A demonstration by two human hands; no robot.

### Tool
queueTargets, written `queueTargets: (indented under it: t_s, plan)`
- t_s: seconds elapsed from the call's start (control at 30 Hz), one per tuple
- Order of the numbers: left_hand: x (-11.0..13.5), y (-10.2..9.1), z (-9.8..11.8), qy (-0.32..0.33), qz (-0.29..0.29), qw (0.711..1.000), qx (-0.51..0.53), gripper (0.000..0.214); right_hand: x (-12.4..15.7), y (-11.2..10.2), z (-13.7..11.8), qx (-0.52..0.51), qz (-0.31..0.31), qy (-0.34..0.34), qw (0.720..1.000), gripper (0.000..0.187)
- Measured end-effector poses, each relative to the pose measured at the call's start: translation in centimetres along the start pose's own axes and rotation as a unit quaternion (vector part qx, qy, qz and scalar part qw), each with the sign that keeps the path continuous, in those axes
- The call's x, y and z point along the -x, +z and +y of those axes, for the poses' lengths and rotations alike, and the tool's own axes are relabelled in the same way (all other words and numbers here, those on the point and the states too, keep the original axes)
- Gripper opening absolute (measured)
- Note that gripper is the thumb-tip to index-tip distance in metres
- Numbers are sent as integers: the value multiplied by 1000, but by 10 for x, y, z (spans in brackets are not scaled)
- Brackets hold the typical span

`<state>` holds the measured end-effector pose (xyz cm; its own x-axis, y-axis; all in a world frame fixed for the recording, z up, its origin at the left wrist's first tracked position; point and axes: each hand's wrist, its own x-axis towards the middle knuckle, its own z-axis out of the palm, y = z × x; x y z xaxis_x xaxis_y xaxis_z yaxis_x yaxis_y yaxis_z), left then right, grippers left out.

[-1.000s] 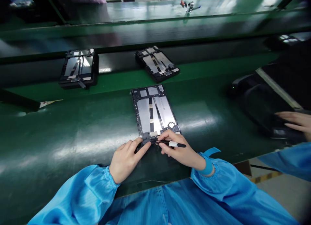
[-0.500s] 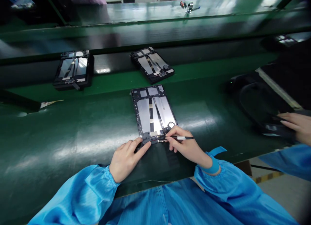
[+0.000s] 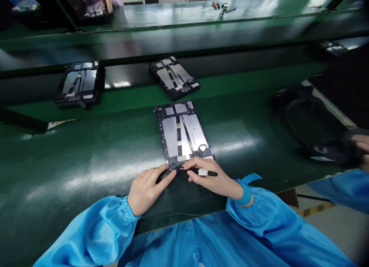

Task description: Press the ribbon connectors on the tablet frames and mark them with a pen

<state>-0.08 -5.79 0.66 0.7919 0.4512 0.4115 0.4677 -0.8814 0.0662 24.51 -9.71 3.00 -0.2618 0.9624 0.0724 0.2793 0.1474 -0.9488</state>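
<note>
An opened tablet [image 3: 194, 130] lies on the green bench in front of me, its silver plates and black frame showing. My left hand [image 3: 147, 188] grips its lower left corner between thumb and fingers. My right hand [image 3: 213, 178] is closed in a pinch around a slim black pen-like tool with a white band [image 3: 203, 172]. The thin dark tip of this tool is at the tablet's lower edge, close to my left thumb. My right fingers cover part of that edge.
Beyond the tablet, two more opened tablets, one at the left [image 3: 79, 84] and one in the middle [image 3: 174, 77], rest along the dark strip. On the right, a co-worker's hand [image 3: 361, 144] is beside a blurred black object [image 3: 325, 151]. Another person's hand [image 3: 106, 0] shows at the far left.
My right hand has slid left along the tablet's lower edge with the tool, toward my left thumb. My left hand stays at the corner. The co-worker's hand moved right; another hand appeared far back.
</note>
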Motion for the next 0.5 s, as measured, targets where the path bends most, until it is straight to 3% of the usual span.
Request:
queueTargets:
  t_s: [0.4, 0.5]
  plan:
    - [3, 2, -8, 8, -14, 1000, 3, 37, -15, -3, -8, 14, -17, -40, 999, 10]
    - [4, 5, -12, 22, -5, 1000, -7, 37, -19, -3, -4, -42, -28, -2, 999, 8]
